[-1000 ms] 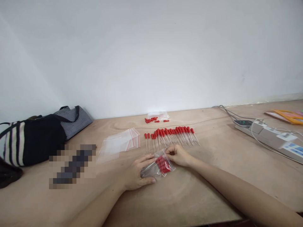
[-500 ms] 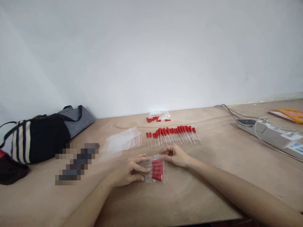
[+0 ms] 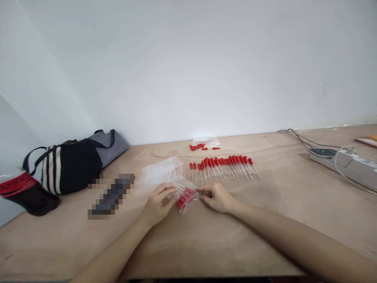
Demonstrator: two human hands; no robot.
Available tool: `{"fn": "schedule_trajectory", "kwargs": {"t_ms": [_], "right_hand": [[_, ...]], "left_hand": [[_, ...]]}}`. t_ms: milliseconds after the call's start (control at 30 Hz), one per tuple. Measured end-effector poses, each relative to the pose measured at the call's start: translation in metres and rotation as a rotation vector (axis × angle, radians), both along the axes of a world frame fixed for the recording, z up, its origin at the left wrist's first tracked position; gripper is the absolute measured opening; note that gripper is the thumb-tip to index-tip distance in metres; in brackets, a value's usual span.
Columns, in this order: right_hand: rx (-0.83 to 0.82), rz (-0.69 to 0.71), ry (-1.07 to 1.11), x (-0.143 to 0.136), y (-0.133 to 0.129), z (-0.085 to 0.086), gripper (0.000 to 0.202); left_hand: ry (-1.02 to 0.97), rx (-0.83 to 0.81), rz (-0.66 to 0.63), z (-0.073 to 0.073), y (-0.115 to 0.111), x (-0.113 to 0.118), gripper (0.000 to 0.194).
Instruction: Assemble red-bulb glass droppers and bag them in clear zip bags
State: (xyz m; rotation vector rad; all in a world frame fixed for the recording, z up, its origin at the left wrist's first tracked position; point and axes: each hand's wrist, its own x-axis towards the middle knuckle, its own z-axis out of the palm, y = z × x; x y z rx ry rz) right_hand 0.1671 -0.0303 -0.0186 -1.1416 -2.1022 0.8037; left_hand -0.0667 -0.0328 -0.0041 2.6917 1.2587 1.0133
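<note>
Wooden tabletop [image 3: 206, 243] beneath clear bag [image 3: 188, 201] | pale wall [image 3: 188, 70] behind | power strip [image 3: 355, 168] right

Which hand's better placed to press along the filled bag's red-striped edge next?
Right, probably: the right hand is at the upper end of the bag's red-striped edge, while the left hand holds the bag's left side.
</note>
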Motion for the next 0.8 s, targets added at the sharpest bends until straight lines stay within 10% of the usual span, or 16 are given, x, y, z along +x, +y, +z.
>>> {"fn": "schedule_trajectory", "kwargs": {"t_ms": [200, 433, 800], "right_hand": [[0.368, -0.023, -0.183, 0.008, -0.001, -0.008, 0.033], [0.73, -0.048, -0.573, -0.005, 0.017, -0.006, 0.025], [0.726, -0.087, -0.429, -0.014, 0.028, -0.009, 0.025]], "left_hand": [[0.15, -0.22, -0.166, 0.002, -0.014, 0.01, 0.044], [0.197, -0.008, -0.233, 0.003, 0.008, -0.004, 0.029], [0.336, 0.32, -0.103, 0.0, 0.006, -0.013, 0.017]]}}
